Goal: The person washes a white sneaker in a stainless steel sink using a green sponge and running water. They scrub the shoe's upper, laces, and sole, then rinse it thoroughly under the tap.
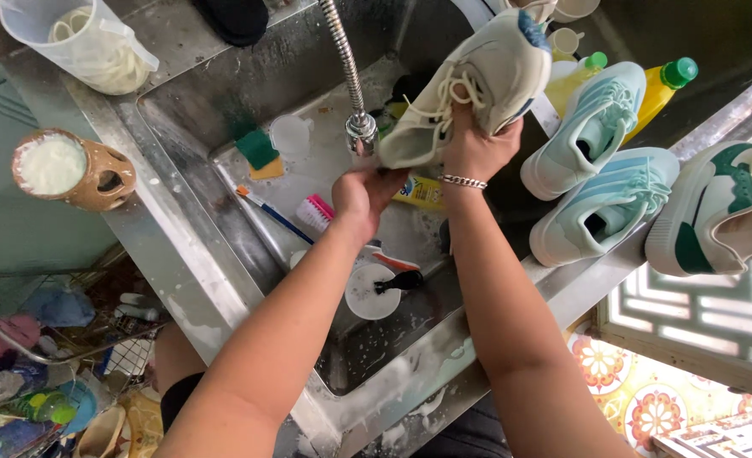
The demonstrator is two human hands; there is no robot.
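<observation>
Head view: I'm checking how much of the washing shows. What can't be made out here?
- Left hand: its fingers lie behind the cream shoe toe; what they hold is hidden.
- Right hand: fingers are tucked into the shoe.
- Green-and-white shoe: cut off by the right edge.

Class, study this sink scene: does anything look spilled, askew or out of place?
Yes. White suds are splashed along the sink's front rim. Two mint sneakers lean tilted on the ledge. A blue toothbrush and a pink brush lie loose in the basin.
</observation>
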